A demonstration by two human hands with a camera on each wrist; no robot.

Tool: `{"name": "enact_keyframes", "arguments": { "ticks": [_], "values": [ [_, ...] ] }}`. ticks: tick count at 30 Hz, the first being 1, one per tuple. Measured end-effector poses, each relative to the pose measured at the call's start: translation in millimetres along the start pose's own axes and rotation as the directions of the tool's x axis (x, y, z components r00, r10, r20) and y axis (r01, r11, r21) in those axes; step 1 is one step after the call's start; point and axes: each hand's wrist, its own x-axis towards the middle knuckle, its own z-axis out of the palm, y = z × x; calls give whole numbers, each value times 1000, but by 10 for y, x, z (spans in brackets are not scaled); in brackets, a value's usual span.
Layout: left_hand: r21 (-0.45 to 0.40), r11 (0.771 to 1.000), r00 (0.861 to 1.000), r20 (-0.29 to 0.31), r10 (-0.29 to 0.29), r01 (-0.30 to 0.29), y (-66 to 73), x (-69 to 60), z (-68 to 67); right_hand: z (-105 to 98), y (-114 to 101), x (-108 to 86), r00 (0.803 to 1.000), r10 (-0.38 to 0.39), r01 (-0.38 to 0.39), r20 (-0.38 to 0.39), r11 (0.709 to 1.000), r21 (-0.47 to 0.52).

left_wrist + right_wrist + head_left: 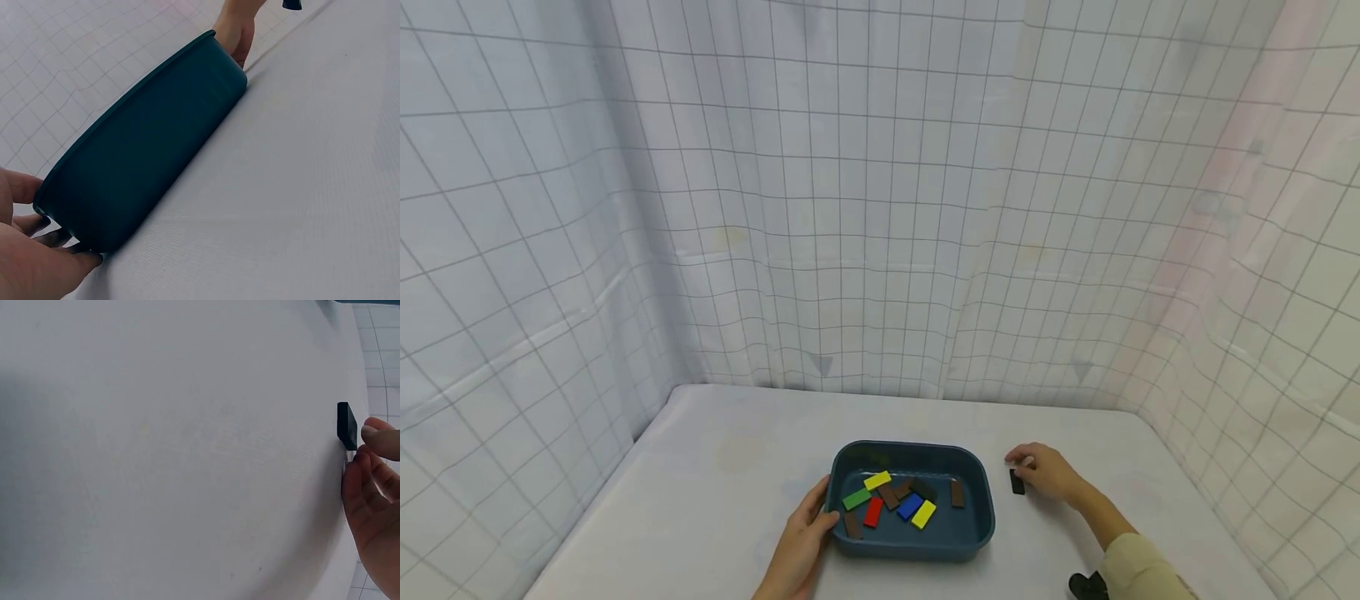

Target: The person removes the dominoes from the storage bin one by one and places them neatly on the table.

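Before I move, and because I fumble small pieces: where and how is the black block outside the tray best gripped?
Pinch the black block by its long edges, probably from above and the right: it is oblong, its length pointing forward; the right hand is on that side, the tray opposite.

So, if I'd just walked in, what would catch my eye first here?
Probably the bright little blocks lying in the dark tray near the bottom middle of the head view. Next, the left hand holding the tray's left end, and the right hand beside a lone black block on the white table.
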Motion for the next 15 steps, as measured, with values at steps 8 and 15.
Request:
{"name": "enact_keyframes", "arguments": {
  "ticks": [8, 15],
  "values": [
    [11, 1000, 1000, 11, 16, -16, 14, -12, -39, -11, -117, 76, 994, -78, 80, -72, 997, 21],
    [0, 1000, 1000, 6, 4, -4, -9, 9, -6, -77, -287, 128, 985, -161, 161, -64, 987, -5]
  ]
}}
